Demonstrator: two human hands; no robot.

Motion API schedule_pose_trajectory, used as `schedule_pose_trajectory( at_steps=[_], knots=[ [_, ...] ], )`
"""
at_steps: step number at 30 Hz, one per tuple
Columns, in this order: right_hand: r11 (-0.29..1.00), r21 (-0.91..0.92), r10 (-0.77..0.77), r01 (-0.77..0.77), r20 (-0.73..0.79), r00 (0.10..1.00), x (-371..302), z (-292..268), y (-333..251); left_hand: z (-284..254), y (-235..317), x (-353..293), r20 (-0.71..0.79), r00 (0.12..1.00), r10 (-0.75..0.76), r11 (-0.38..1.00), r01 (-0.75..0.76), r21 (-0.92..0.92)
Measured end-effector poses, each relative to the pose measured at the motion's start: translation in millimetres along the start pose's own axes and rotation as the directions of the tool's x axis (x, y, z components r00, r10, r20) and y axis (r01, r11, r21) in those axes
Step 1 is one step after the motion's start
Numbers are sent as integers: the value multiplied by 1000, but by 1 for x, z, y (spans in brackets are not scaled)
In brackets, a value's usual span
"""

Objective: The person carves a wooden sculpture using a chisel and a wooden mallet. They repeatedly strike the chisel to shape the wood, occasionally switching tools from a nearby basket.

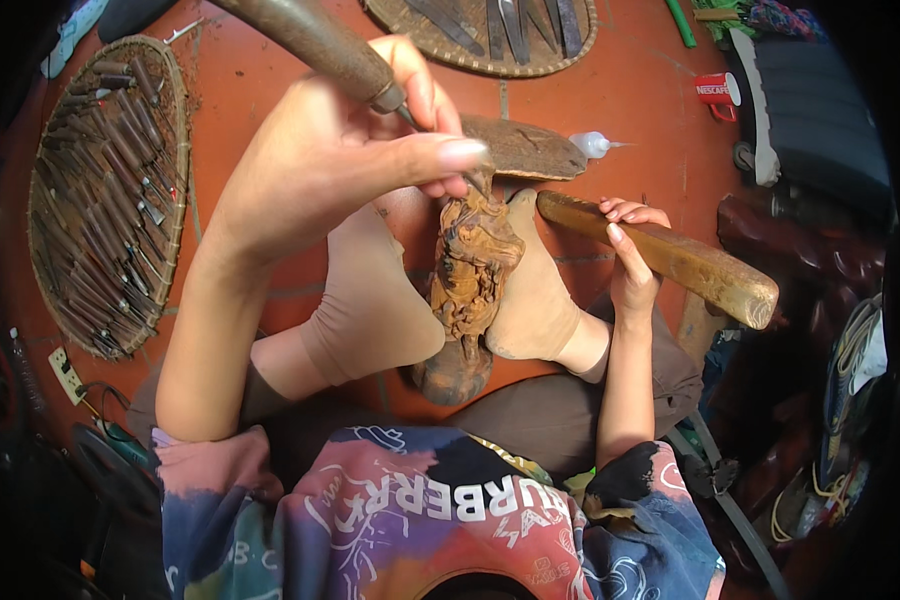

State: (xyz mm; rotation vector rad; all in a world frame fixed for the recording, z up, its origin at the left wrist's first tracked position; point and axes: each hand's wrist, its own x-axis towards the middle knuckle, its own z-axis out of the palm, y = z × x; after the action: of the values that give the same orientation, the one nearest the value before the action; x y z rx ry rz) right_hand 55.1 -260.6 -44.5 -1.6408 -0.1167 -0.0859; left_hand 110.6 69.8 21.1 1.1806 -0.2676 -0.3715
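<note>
My left hand [355, 165] is closed around a carving chisel [320, 50] with a thick wooden handle. The chisel's narrow blade points down at the top of a brown wood carving [478, 262], and my thumb lies along the metal. That carving is deeply cut with folds and hollows, and its base is a darker, rounded block [455, 372]. Two socked feet, the left foot [370, 295] and the right foot [540, 290], hold it from both sides. On the right, my right hand [632, 262] grips a long wooden mallet [705, 262] with a worn, flat-sided body.
A woven tray [175, 200] full of wooden-handled chisels lies at the left. Another round tray [515, 70] with metal blades is at the far side. Beyond the carving are a wooden block [525, 150] and a small nozzle bottle [592, 145]. A red mug [715, 92] stands at the right.
</note>
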Motion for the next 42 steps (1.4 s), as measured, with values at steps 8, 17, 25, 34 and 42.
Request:
schedule_pose_trajectory(
  at_steps=[8, 17, 25, 34, 42],
  knots=[
    [999, 35, 8, -6, -60, 998, 6, 7, -1, 31, 14, 5, -312, 915, -255, 958, 282, 44],
    [997, -75, 17, -19, -20, 1000, 14, -3, -38, 161, -19, 20, -318, 791, 522, 851, -509, 130],
    [998, -9, -59, 59, 20, 998, 12, -2, -10, 63, -34, 52, -142, 937, 319, 637, -323, -700],
    [999, -1, -32, 32, -8, 999, 5, 2, 6, 11, -47, 54, -89, 924, 371, 440, -260, -860],
    [1000, -1, -17, 17, -9, 1000, 5, 0, 8, 14, -56, 54, -170, 946, 277, 459, -286, -841]
  ],
)
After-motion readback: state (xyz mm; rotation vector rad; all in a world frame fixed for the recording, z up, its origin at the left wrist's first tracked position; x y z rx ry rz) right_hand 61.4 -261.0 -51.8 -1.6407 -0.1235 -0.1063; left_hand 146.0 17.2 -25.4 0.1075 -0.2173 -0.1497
